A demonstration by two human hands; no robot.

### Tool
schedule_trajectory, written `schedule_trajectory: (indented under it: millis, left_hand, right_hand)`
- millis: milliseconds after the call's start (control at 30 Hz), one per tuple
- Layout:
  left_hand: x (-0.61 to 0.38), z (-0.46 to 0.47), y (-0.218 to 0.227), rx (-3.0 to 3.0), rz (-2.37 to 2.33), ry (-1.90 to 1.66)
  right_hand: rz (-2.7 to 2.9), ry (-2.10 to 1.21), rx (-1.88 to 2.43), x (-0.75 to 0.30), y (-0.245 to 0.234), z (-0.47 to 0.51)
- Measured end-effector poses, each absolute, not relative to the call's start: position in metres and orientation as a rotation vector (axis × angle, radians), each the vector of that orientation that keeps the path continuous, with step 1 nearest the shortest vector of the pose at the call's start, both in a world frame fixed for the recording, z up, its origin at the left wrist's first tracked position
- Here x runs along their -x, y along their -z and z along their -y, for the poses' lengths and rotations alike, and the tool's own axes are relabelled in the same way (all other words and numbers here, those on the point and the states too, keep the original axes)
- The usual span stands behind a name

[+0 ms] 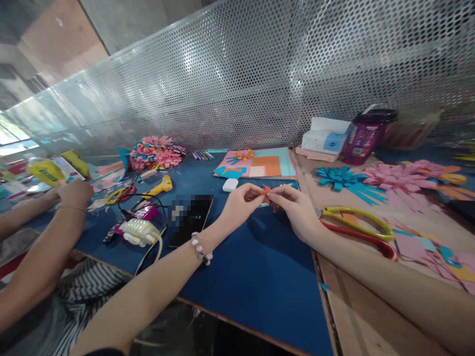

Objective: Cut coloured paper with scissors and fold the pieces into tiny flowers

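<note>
My left hand (pixel 240 203) and my right hand (pixel 294 207) meet over the blue table (pixel 260 277), both pinching one small orange paper piece (pixel 265 192) between thumb and fingertips. A bead bracelet (pixel 201 251) circles my left wrist. Large scissors with yellow and red handles (pixel 358 230) lie just right of my right hand on the brown board (pixel 363 316). A dark phone (pixel 191 216) lies to the left of my left hand, and a small white case (pixel 230 185) sits behind it.
Another person's arms (pixel 48 237) reach in at the left, one hand by a yellow bottle (pixel 47 172). Paper flowers (pixel 158 151), coloured sheets (pixel 265 164), pens, small scissors (pixel 119 194), a power strip (pixel 139 231), a tissue box (pixel 325 138) and a purple cup (pixel 365 136) stand about. A perforated metal screen (pixel 260 74) backs the table.
</note>
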State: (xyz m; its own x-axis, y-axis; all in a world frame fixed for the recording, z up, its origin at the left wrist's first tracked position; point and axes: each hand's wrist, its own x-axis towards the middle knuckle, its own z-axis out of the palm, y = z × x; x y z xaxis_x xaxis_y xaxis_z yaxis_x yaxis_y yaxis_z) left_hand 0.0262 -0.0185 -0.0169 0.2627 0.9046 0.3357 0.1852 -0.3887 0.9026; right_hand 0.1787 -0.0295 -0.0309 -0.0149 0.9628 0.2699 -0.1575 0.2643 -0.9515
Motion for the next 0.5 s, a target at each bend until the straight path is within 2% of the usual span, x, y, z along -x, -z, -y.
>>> schedule_trajectory:
  millis: [500]
  left_hand:
    - [-0.0272,0.0214,0.0144,-1.608,-0.972,-1.049]
  right_hand:
    - [1.378,-0.957,1.016,-0.1798,0.0333,0.0270]
